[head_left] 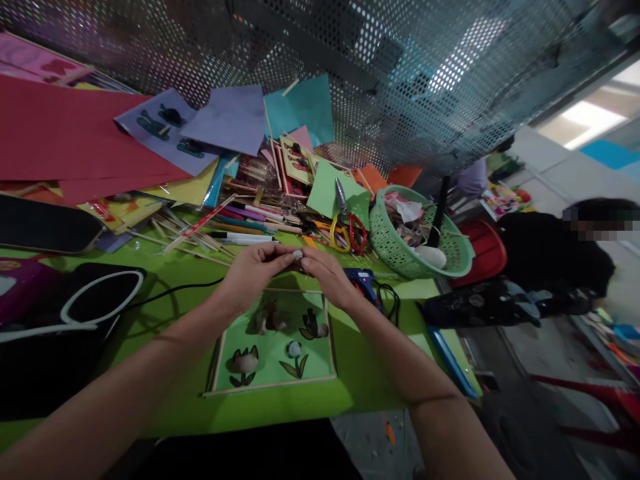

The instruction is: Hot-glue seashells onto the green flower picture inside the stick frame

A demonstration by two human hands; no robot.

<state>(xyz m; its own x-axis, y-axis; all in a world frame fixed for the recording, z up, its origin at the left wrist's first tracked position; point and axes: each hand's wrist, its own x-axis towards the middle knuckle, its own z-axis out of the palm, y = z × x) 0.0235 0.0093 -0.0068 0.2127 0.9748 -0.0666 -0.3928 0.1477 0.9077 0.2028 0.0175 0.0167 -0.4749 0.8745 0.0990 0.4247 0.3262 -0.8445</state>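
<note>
My left hand (260, 270) and my right hand (325, 273) meet above the far edge of a green picture (270, 373). Between their fingertips is a small pale stone (298, 255), pinched from both sides. The picture has a thin wooden stick frame and lies flat on the green table. On it are stone-and-leaf flower shapes, one with a whitish stone (295, 349), another with a brown stone (245, 361). A darker shape near the far left of the sheet is partly shaded by my hands.
Behind my hands lie markers (247, 238), sticks, scissors (347, 227) and coloured papers (225, 120). A green basket (463, 257) stands at the right, near a blue glue gun (364, 283) with a black cable. A person in black (545, 260) is farther right.
</note>
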